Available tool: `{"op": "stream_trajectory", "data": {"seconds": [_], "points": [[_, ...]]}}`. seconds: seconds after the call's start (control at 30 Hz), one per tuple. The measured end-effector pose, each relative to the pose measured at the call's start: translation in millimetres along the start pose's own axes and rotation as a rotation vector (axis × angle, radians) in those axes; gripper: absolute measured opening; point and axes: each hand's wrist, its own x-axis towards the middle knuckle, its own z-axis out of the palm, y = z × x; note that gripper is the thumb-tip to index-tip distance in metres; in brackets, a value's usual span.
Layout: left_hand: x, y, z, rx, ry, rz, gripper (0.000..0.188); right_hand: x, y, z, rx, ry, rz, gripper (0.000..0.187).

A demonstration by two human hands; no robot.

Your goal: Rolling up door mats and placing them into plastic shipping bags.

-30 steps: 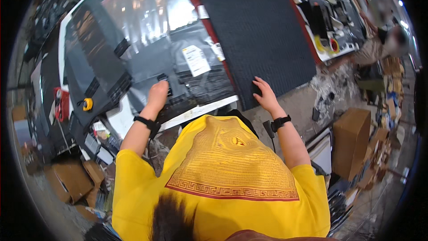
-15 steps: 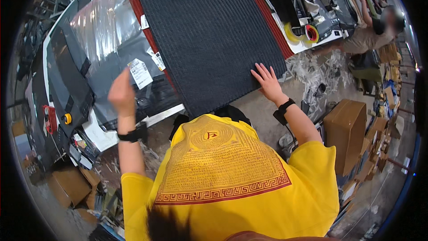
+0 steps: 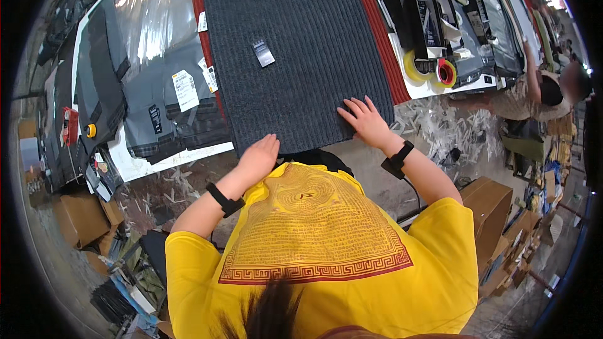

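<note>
A dark grey ribbed mat (image 3: 301,88) lies before me on top of a red ribbed mat (image 3: 386,63), whose edges show on both sides. My left hand (image 3: 259,156) rests at the dark mat's near left corner, its fingers stretched and side by side. At the near right part, my right hand (image 3: 366,124) lies flat with the fingers spread. Neither hand holds anything. A small dark-and-silver label (image 3: 263,53) sits on the mat's upper left area. White paper tags (image 3: 209,75) stick out at the mats' left edge.
Left of the mats lie dark folded pieces in clear plastic (image 3: 157,25) with a white tag (image 3: 185,90). Tape rolls (image 3: 445,73) and black boxes (image 3: 424,28) stand on the right. Cartons (image 3: 487,207) and scraps cover the floor; a person (image 3: 540,94) is at the far right.
My left hand has come down rightward from over the plastic-wrapped pieces onto the dark mat's near edge. A small label now lies on the mat. My right hand remains on it; the view has shifted slightly.
</note>
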Motion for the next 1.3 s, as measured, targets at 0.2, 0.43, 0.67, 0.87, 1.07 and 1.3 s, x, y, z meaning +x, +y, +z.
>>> {"op": "stream_trajectory", "data": {"seconds": [0.2, 0.43, 0.67, 0.87, 1.07, 1.3], "points": [[44, -36, -53, 0.069, 0.530, -0.137, 0.024, 24, 20, -37, 0.052, -0.121, 0.020, 0.052], [49, -26, 0, 0.025, 0.430, -0.351, 0.069, 67, 33, -30, -0.097, 0.689, 0.254, 0.039], [26, -1, 39, 0.087, 0.457, -0.284, 0.056, 12, 30, 40, 0.084, 0.419, 0.175, 0.061], [20, -23, 29, -0.187, 0.224, -0.380, 0.034, 25, 34, 29, 0.097, 0.235, 0.240, 0.038], [36, -41, 34, -0.091, 0.379, -0.187, 0.047, 70, 60, 16, 0.243, 0.446, 0.324, 0.052], [52, -73, 25, -0.320, 0.326, -0.184, 0.033, 70, 5, 23, 0.150, 0.563, 0.163, 0.055]]}}
